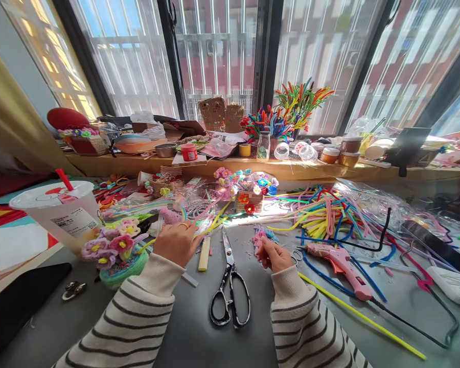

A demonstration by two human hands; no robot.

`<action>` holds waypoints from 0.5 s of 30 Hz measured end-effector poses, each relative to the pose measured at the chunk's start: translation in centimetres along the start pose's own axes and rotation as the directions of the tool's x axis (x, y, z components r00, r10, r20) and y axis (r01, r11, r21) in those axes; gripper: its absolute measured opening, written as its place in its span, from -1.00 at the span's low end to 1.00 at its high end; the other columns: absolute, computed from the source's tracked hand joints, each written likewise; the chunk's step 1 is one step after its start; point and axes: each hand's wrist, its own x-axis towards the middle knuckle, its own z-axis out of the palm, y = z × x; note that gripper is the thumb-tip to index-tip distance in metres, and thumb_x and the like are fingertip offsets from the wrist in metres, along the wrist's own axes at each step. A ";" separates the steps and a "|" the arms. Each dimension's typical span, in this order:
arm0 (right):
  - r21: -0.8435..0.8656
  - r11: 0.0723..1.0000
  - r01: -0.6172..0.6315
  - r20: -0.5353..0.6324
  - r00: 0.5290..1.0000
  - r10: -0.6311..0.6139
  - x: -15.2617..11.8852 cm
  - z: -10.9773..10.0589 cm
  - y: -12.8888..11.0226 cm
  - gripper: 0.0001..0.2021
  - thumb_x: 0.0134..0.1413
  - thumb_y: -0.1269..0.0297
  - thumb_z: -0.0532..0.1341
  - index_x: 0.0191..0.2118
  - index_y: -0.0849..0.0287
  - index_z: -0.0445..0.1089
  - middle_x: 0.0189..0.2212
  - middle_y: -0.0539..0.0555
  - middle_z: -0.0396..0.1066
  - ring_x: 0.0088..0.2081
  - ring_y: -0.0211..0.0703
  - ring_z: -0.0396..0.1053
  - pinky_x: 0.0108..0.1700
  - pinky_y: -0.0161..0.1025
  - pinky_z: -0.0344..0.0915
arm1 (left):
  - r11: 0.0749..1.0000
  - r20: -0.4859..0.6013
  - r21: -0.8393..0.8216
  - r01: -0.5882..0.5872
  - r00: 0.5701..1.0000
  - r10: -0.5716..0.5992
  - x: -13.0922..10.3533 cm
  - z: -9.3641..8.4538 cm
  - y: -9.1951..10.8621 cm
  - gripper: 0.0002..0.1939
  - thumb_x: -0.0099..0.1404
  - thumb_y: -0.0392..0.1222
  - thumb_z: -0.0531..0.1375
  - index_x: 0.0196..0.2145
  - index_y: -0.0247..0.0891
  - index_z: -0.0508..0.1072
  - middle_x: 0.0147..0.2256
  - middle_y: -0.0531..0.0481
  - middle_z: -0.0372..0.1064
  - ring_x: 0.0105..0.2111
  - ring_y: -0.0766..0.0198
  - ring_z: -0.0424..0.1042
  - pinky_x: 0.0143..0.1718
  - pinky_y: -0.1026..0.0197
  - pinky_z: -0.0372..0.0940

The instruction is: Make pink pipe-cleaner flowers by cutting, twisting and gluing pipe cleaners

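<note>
My left hand [176,241], a ring on one finger, is over the craft clutter left of centre. A pink pipe cleaner [209,210] runs up and right from its fingertips, which are partly hidden. Yellow pipe cleaners [221,217] lie just beyond. My right hand [276,254] is closed in a pinch beside a small heap of pink and blue fuzzy clippings [266,235]; what its fingertips hold is too small to name. Between the hands lie black-handled scissors [230,286], blades pointing away, and a pale yellow stick [204,254].
A pink glue gun [343,266] with its cord lies right of my right hand, near loose pipe cleaners [325,220]. At left stand a lidded drink cup [57,214] and a fuzzy flower pot [122,271]. A flower-decorated basket [249,201] stands ahead, below a crowded windowsill [214,168].
</note>
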 end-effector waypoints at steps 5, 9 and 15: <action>0.010 1.000 -0.006 0.003 1.000 0.006 0.0 0.0 -0.2 -0.59 -0.34 -0.05 0.13 -0.77 0.26 0.26 -0.84 -0.05 0.17 -0.79 -0.46 0.02 -0.75 -0.45 -0.06 | 0.992 0.052 -0.091 0.082 0.996 -0.077 2.6 2.1 2.4 -0.72 0.10 -0.23 -0.06 -0.30 -0.31 0.36 -0.40 -0.17 0.34 -0.37 0.12 0.32 -0.38 0.14 0.12; 0.013 1.000 -0.010 -0.019 1.000 0.010 -0.1 0.2 -0.3 -0.59 -0.36 -0.05 0.14 -0.77 0.26 0.26 -0.84 -0.04 0.17 -0.79 -0.46 0.01 -0.75 -0.45 -0.06 | 0.989 0.183 -0.098 0.106 0.979 -0.087 3.6 3.7 2.8 -0.67 0.03 -0.28 0.02 -0.21 -0.37 0.31 -0.34 -0.22 0.31 -0.36 0.08 0.33 -0.41 0.15 0.15; -0.009 1.000 0.000 -0.030 1.000 0.000 -0.2 0.2 -0.3 -0.58 -0.34 -0.06 0.13 -0.78 0.25 0.26 -0.84 -0.04 0.17 -0.80 -0.46 0.01 -0.76 -0.45 -0.06 | 0.984 0.232 -0.104 0.143 0.966 -0.116 3.7 4.4 2.1 -0.70 0.06 -0.39 -0.09 -0.30 -0.35 0.36 -0.35 -0.22 0.32 -0.43 0.12 0.36 -0.49 0.18 0.17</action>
